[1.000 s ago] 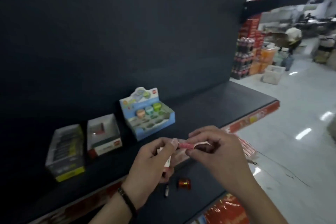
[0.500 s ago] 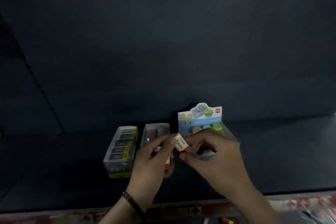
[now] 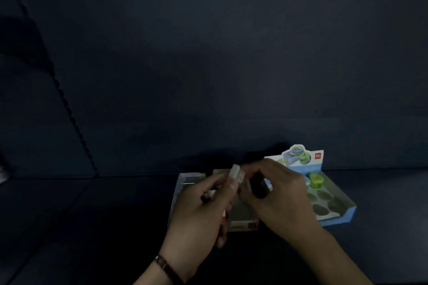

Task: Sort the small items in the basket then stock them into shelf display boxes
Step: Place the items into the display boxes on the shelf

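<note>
The left hand (image 3: 199, 213) and right hand (image 3: 278, 196) both pinch one small white item (image 3: 236, 174) above three display boxes (image 3: 335, 206) side by side on the shelf (image 3: 92, 227)

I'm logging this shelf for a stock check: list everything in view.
small white rectangular item: one, white, pinched between both hands above the middle box.
blue cardboard display box: one, blue and white, right on the shelf, most round slots empty.
round green plastic item: one clearly seen, green, back of the blue box.
white cardboard display box: one, white with red front label, middle, partly behind the hands.
clear plastic display box: one, transparent, left, mostly behind the left hand.
dark shelf: one, near black, under the boxes.
brown wrist strap: one, left wrist.
left hand: fingers pinch the white item.
right hand: likewise.
</note>
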Tool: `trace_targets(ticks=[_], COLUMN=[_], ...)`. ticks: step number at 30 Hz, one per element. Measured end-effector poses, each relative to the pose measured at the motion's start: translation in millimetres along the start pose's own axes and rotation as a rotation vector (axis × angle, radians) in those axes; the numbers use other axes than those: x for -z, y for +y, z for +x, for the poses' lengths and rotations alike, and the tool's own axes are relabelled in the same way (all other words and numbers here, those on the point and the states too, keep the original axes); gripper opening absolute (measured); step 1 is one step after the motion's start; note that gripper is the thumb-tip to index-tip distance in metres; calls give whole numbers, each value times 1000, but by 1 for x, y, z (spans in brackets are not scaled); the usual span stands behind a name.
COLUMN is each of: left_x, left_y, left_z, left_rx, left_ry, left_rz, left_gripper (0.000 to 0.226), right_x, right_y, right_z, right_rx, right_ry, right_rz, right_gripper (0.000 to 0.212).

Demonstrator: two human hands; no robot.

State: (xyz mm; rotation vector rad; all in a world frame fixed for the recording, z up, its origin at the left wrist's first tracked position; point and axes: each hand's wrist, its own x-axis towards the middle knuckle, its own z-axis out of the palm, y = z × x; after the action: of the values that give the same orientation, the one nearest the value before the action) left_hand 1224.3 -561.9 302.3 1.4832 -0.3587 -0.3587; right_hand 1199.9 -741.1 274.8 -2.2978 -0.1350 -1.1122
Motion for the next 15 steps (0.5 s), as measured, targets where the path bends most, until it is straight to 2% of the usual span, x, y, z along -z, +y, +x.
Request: trace_targets(ticks=[1,3,4,6,8,10,12,15], left_x=[7,23,27,30,27,20,13,6], left_y=[2,2,4,8,6,-2,-9,-18], left_z=[1,10,14,25,36,46,50,49], left_rx=[-57,-251,-318,-375,-392,-347,-287,-325], left_ry=[-8,-12,-46,-130,-261,-372,-414,-393], left_rz=[114,669,984,1315,1505,1628,1712,1751], left_gripper=[13,11,16,25,31,31,31,24], right_x=[2,5,5,-3,-18,-30,-37,-43], right_y=[5,15,20,30,37,41,44,49], right_z=[9,34,48,68,76,75,70,62], right_rx=[18,70,67,-32,-92,-93,-98,-93], right_ry=[-28,-141,-233,-462,-646,-740,-778,-794], right_rz=[-49,-232,-337,-485,-541,-582,-619,-644], right_gripper=[24,16,11,5,7,9,11,14])
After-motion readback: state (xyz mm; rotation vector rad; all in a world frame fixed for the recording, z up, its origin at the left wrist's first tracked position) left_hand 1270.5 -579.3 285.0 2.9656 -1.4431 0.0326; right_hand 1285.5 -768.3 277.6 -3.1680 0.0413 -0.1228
